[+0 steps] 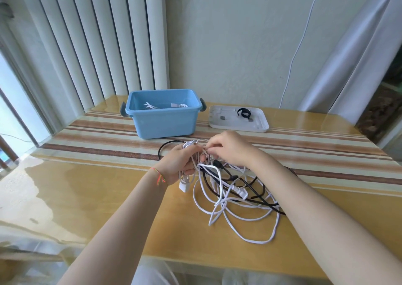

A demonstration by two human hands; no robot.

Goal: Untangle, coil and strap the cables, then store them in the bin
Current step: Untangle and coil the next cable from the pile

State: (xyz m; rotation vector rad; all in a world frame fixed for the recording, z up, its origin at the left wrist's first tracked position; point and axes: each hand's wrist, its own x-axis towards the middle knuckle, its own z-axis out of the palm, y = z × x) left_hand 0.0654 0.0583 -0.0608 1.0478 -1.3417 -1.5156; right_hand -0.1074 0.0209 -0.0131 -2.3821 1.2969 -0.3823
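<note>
left hand (pixel 180 165) grips a bunch of white strands at the top of the cable tangle (pixel 230 193) on the table (pixel 87 189), right hand (pixel 230 149) pinches one strand beside it — prob best to hold the bunch firm w/ the left & feed one plug end back thru loops, no yanking. cables are thin, limp, smooth round cord, white & black mixed; blue plastic bin (pixel 165 119) sits just behind, a few white cables already in it.

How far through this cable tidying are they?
Early on. The blue bin already holds some white cable. The left hand grips a bunch of the tangle while the right hand picks at a strand. The black and white cables remain knotted; a strap waits on the white lid.
</note>
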